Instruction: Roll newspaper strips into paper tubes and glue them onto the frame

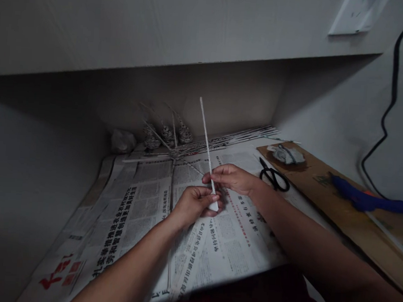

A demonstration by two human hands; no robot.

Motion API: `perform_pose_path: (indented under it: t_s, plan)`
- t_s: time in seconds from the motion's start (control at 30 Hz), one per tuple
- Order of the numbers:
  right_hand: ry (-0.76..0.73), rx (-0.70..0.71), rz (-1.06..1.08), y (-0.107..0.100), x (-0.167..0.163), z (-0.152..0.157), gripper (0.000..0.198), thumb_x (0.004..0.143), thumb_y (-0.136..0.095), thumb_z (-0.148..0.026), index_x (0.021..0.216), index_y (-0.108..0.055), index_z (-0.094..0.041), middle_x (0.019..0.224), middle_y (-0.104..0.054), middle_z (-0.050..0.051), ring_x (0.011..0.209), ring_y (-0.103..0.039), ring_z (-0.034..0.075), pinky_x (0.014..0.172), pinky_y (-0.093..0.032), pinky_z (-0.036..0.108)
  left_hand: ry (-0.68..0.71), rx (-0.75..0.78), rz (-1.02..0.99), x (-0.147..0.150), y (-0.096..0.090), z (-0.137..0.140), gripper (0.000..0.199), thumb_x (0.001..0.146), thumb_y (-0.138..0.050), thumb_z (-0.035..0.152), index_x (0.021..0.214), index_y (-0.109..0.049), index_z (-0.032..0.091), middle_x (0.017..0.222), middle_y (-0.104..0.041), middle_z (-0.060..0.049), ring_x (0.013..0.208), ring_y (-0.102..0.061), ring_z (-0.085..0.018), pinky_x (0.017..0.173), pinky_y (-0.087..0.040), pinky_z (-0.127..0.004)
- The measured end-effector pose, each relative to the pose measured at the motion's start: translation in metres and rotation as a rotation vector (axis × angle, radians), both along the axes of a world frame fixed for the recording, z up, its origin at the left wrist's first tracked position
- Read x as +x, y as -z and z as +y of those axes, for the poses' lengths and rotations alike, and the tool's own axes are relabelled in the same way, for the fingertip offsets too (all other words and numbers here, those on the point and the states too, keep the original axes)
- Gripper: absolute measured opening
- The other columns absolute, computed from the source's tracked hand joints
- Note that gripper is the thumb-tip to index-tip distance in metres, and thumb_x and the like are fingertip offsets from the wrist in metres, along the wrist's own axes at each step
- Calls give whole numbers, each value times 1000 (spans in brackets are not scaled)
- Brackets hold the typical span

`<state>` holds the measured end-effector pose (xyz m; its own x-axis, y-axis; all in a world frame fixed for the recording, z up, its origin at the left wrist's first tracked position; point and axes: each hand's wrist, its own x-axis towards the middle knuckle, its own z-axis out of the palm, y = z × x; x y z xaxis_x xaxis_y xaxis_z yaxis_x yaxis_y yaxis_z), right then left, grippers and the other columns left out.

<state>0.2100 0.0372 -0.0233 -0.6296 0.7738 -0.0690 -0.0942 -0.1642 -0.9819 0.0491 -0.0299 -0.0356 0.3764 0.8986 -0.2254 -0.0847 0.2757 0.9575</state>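
A thin pale stick, seemingly of rolled paper [205,137], stands nearly upright between my hands, leaning slightly left at its top. Its wider white lower end shows below my left fingers. My left hand [195,201] is closed, pinching that lower end between thumb and fingers. Just above it, my right hand [232,178] has its fingertips closed round the stick. Newspaper [142,211] covers the table under both hands. Behind them lies a star-like cluster of crossed thin sticks [174,153].
Long thin sticks [237,137] lie in a bundle along the back. Several cone-like woven pieces [168,135] and a crumpled plastic bag [122,141] stand back left. Black-handled scissors [274,178] lie right, beside a wooden board [310,177] bearing a wrapped packet [287,154] and blue glue gun [364,197].
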Motion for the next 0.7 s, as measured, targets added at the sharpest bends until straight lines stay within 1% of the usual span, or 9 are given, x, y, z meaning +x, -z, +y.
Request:
perform_pose_path:
  t_s: [0.1,0.17,0.3,0.37,0.43,0.5,0.6,0.67,0.7]
  plan:
    - [89,3,-1,1,-1,1,29,64,-79,-37,77,-69,-12,69,-64,1,58,-53,8,54,-39,20,22,31,8,0,0,0,35,68,-73,40,83,-69,9,79,-68,-10,73,-65,-17,65,-54,-28]
    - [161,18,32,1,-2,2,29,60,-81,-36,73,-68,-14,71,-64,1,60,-54,8,56,-39,21,22,31,8,1,0,-1,35,68,-73,41,84,-69,10,78,-68,-9,73,-64,-17,65,-54,-28]
    - [69,51,-5,0,-1,1,32,66,-76,-40,83,-70,-13,81,-66,4,63,-54,9,59,-40,22,11,15,5,1,1,0,35,69,-72,40,86,-69,9,79,-68,-10,73,-64,-17,66,-54,-29]
    - [88,88,-32,2,-3,1,31,64,-77,-39,76,-68,-12,75,-65,3,62,-53,9,58,-39,22,21,21,9,1,2,0,35,69,-72,40,86,-69,9,79,-68,-10,74,-64,-17,67,-54,-29]
    - [163,147,-40,5,-6,2,32,60,-80,-40,67,-63,-13,67,-62,0,58,-51,9,57,-38,22,28,25,12,1,3,0,35,69,-72,40,88,-69,10,79,-67,-9,74,-63,-16,65,-53,-28]
    - [233,226,-73,5,-5,7,34,63,-76,-45,66,-61,-15,67,-62,0,58,-51,9,57,-39,23,31,29,17,1,4,0,34,69,-72,40,88,-70,11,78,-67,-8,74,-63,-16,64,-53,-27]
    - [457,412,-289,-2,15,23,40,78,-56,-55,74,-65,-16,75,-65,4,63,-55,13,60,-41,26,33,37,14,1,5,1,32,70,-71,39,87,-70,11,76,-67,-7,69,-62,-14,63,-53,-27]
    - [717,563,-625,-11,45,35,45,88,-42,-52,80,-68,-16,77,-66,7,69,-58,17,64,-42,28,33,39,11,0,6,1,31,70,-71,39,85,-70,11,75,-68,-7,67,-61,-13,63,-53,-27]
    - [847,624,-855,-15,63,40,43,91,-38,-45,87,-69,-16,83,-66,9,75,-59,19,69,-42,28,31,36,12,0,5,1,31,69,-72,39,85,-70,11,75,-68,-7,67,-61,-13,63,-53,-27]
